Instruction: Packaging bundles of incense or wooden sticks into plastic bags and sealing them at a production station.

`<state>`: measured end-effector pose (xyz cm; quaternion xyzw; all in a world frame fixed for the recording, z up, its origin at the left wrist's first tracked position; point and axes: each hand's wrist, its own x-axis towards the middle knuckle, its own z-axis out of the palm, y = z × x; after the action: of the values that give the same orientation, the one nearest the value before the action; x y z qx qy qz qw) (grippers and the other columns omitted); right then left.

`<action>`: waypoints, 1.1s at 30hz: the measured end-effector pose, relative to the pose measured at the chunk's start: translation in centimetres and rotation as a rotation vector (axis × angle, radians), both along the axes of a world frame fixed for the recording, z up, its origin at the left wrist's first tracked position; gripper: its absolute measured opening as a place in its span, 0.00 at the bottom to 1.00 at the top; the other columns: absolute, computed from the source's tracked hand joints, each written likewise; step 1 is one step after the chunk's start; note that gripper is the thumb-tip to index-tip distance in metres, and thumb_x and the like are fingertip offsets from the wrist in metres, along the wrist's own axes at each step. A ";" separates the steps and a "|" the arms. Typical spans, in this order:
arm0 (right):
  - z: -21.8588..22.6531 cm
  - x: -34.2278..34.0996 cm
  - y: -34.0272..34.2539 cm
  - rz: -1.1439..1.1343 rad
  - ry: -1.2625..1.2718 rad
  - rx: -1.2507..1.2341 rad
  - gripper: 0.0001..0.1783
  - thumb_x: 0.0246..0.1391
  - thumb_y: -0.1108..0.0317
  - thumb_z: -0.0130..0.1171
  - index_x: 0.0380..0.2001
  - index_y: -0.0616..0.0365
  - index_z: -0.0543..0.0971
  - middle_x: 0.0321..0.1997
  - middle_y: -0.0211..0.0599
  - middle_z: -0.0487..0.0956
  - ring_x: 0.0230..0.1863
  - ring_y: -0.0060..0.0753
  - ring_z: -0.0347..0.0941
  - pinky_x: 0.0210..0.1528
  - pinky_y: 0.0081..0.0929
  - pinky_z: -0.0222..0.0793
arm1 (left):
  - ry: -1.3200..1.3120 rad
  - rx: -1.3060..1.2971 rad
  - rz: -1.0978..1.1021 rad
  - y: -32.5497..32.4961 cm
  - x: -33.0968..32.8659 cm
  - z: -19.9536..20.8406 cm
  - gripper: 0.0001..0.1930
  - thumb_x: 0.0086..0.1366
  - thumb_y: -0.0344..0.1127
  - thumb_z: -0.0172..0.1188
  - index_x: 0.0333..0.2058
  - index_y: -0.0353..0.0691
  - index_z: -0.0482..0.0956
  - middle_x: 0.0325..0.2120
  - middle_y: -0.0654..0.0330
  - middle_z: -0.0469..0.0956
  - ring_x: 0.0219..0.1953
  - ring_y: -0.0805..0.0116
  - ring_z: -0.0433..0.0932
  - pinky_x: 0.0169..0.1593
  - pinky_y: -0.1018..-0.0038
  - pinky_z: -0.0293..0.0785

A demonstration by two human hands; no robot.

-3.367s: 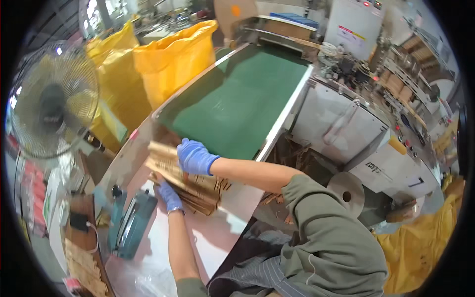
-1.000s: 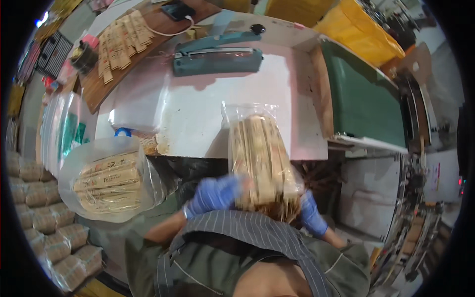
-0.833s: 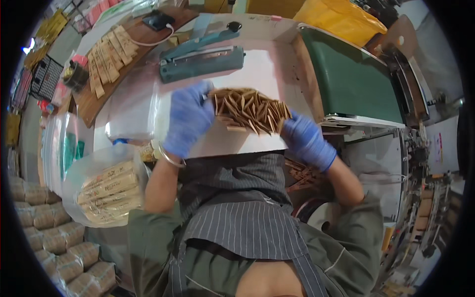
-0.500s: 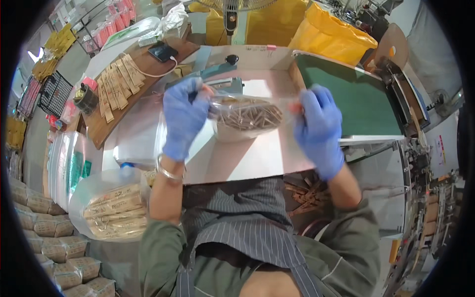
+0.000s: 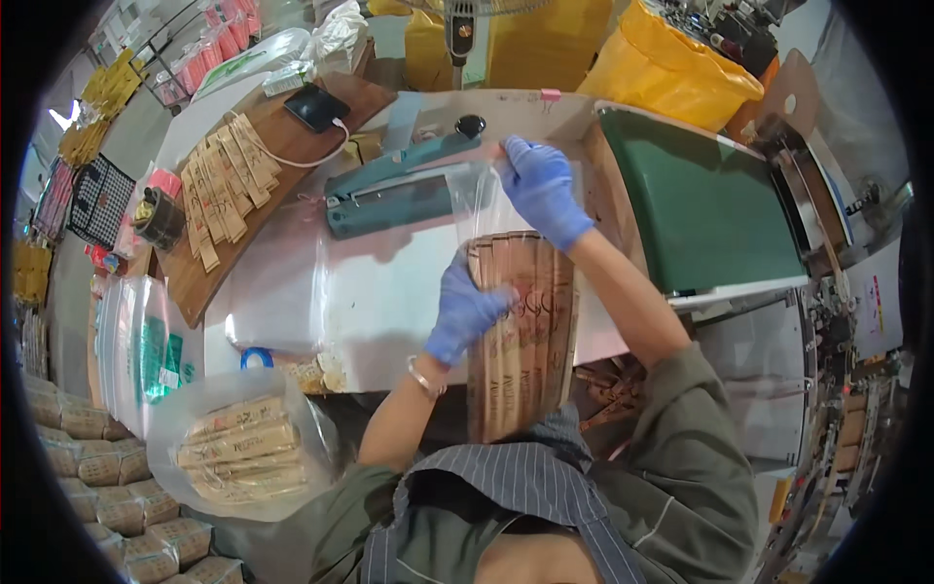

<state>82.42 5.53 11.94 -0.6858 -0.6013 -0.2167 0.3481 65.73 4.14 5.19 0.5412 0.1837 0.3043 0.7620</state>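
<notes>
In front of my body I hold a clear plastic bag of paper-sleeved chopsticks (image 5: 525, 360), standing nearly upright. My left hand (image 5: 465, 313), in a blue glove, is closed on the bag's left side, its thumb lying across the front. Above it my gloved right hand (image 5: 543, 190) pinches the loose clear plastic at the bag's upper end. Just behind the bag a teal hand-lever heat sealer (image 5: 389, 209) sits on the white table (image 5: 389, 321). The bag's top stands close to the sealer's right end; whether they touch I cannot tell.
Loose paper-sleeved chopsticks (image 5: 229, 180) and a phone (image 5: 316, 107) lie on a brown board at left. A larger bag (image 5: 243, 457) of packets is at lower left, beside stacked bundles (image 5: 126, 506). A green-topped surface (image 5: 700, 195) borders the table's right side.
The bag has turned from end-on to upright, with its printed front showing. My left hand moved right and down onto its side; my right hand moved left and up. The sealer is now uncovered.
</notes>
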 end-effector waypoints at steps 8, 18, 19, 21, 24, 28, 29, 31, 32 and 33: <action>-0.3 -0.4 12.6 0.213 0.553 0.175 0.14 0.53 0.58 0.51 0.36 0.57 0.72 0.30 0.46 0.75 0.33 0.51 0.71 0.37 0.37 0.67 | 0.019 -0.162 0.060 12.4 4.7 -4.9 0.15 0.46 0.30 0.65 0.35 0.38 0.76 0.27 0.64 0.77 0.28 0.75 0.75 0.32 0.77 0.73; -12.9 3.8 10.9 0.272 1.308 0.190 0.06 0.50 0.70 0.53 0.28 0.61 0.76 0.23 0.27 0.73 0.25 0.18 0.67 0.29 0.18 0.64 | 0.353 0.092 0.446 19.1 -5.5 -15.2 0.29 0.43 0.32 0.69 0.45 0.32 0.69 0.38 0.57 0.74 0.38 0.70 0.74 0.41 0.74 0.72; -13.2 3.4 11.2 0.283 1.293 0.194 0.07 0.52 0.67 0.55 0.30 0.60 0.75 0.26 0.27 0.73 0.29 0.18 0.69 0.33 0.17 0.65 | 0.447 0.257 0.661 19.0 -5.4 -15.8 0.30 0.44 0.31 0.69 0.47 0.32 0.67 0.41 0.57 0.72 0.41 0.70 0.73 0.43 0.74 0.71; -13.7 5.1 10.3 0.224 1.158 0.176 0.08 0.52 0.66 0.53 0.29 0.59 0.75 0.25 0.25 0.73 0.29 0.17 0.68 0.31 0.18 0.66 | 0.208 0.259 0.696 14.7 -4.1 -9.0 0.32 0.45 0.30 0.68 0.49 0.32 0.65 0.44 0.57 0.68 0.45 0.70 0.69 0.47 0.74 0.67; -14.1 4.9 9.7 0.291 1.345 0.245 0.11 0.50 0.63 0.53 0.34 0.58 0.75 0.26 0.26 0.72 0.28 0.18 0.67 0.32 0.18 0.66 | 0.245 0.603 0.721 9.2 -2.3 -3.0 0.30 0.52 0.33 0.61 0.53 0.34 0.62 0.41 0.58 0.66 0.44 0.71 0.64 0.46 0.78 0.62; -12.0 1.1 11.8 0.287 1.235 0.227 0.08 0.50 0.66 0.52 0.30 0.58 0.75 0.24 0.28 0.73 0.28 0.19 0.68 0.33 0.20 0.66 | 0.192 0.579 0.519 4.8 0.1 -2.9 0.29 0.52 0.34 0.60 0.53 0.34 0.62 0.42 0.57 0.67 0.45 0.70 0.64 0.47 0.76 0.62; -12.2 3.1 11.4 0.316 1.248 0.283 0.07 0.50 0.67 0.52 0.30 0.58 0.75 0.24 0.28 0.73 0.28 0.19 0.68 0.33 0.20 0.66 | 0.135 0.582 0.441 3.2 1.7 -2.3 0.29 0.52 0.34 0.60 0.53 0.34 0.62 0.42 0.57 0.67 0.45 0.69 0.64 0.47 0.76 0.62; -11.2 2.7 11.0 0.256 1.303 0.276 0.07 0.50 0.68 0.52 0.28 0.60 0.75 0.21 0.27 0.72 0.26 0.19 0.67 0.31 0.20 0.66 | 0.107 0.613 0.381 2.4 1.6 -2.1 0.29 0.53 0.34 0.59 0.53 0.34 0.62 0.42 0.57 0.67 0.45 0.69 0.64 0.47 0.75 0.62; -10.8 3.1 10.1 0.183 1.277 0.208 0.10 0.48 0.65 0.54 0.32 0.59 0.74 0.25 0.32 0.74 0.30 0.24 0.69 0.35 0.23 0.66 | 0.098 0.636 0.366 2.2 1.2 -1.8 0.29 0.53 0.34 0.59 0.53 0.34 0.62 0.42 0.56 0.67 0.45 0.69 0.65 0.47 0.75 0.62; -10.3 3.4 9.2 0.113 1.250 0.142 0.15 0.46 0.62 0.56 0.36 0.59 0.74 0.30 0.37 0.75 0.34 0.29 0.70 0.39 0.27 0.67 | 0.089 0.661 0.354 2.0 0.8 -1.4 0.29 0.53 0.34 0.59 0.53 0.34 0.62 0.42 0.56 0.67 0.45 0.68 0.65 0.47 0.75 0.62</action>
<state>85.77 14.71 1.63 -0.6254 -0.3037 0.2041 0.6892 66.53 6.16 3.79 0.7305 0.1991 0.4504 0.4731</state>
